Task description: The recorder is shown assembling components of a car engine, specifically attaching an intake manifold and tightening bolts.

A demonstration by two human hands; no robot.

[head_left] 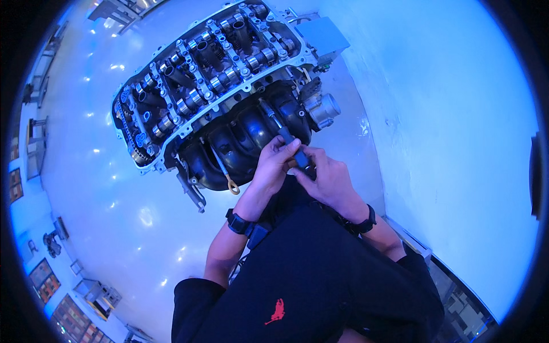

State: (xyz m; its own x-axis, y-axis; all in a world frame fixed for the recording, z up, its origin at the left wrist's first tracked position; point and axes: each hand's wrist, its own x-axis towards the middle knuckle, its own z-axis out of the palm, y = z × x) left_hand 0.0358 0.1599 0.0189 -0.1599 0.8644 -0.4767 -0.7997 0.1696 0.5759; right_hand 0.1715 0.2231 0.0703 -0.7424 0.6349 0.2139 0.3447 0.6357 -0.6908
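Both hands grip a dark-handled driver [301, 158] with a metal shaft, which looks like a nut driver. My left hand [273, 163] is closed around the handle's upper part, thumb along it. My right hand [331, 178] closes on the handle's lower end, partly hiding it. The shaft slants up and left over the black intake manifold [237, 143]; whether its tip touches a fastener I cannot tell. Beyond stands the engine's cylinder head [246, 88], its camshafts uncovered. A dipstick with a yellow ring [233, 186] sticks out left of my left hand.
A silver throttle body [326, 108] juts out at the manifold's right end. Behind it is a grey box-shaped part [323, 37]. A pale wall [446, 114] rises on the right. Glossy floor [114, 228] lies to the left, with benches and racks [100, 294] along the far left.
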